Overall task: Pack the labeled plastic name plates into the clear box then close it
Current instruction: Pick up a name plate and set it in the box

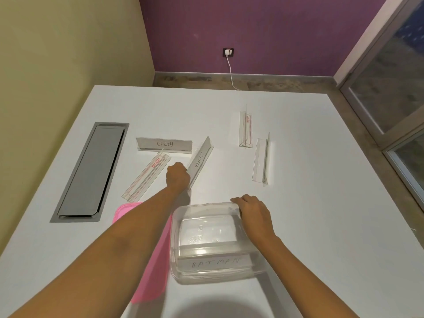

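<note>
The clear box (179, 244) stands open near the table's front edge, with a plate marked BATMAN (215, 263) lying inside along its near wall. My right hand (254, 214) grips the box's far right corner. My left hand (177, 176) is closed on the near end of the ZEBRA plate (200, 160), which tilts up off the table. An ALPHA plate (164, 144) stands behind it. A plate with a red label (146, 177) lies to the left. Two unlabeled plates, one farther (245, 129) and one nearer (261, 160), stand at the right.
The pink lid (151, 267) lies left of the box, partly under my left forearm. A grey metal cable hatch (91, 171) is set into the white table (321, 226) at the left. A white charger cable (230, 72) hangs from a wall socket beyond the far edge.
</note>
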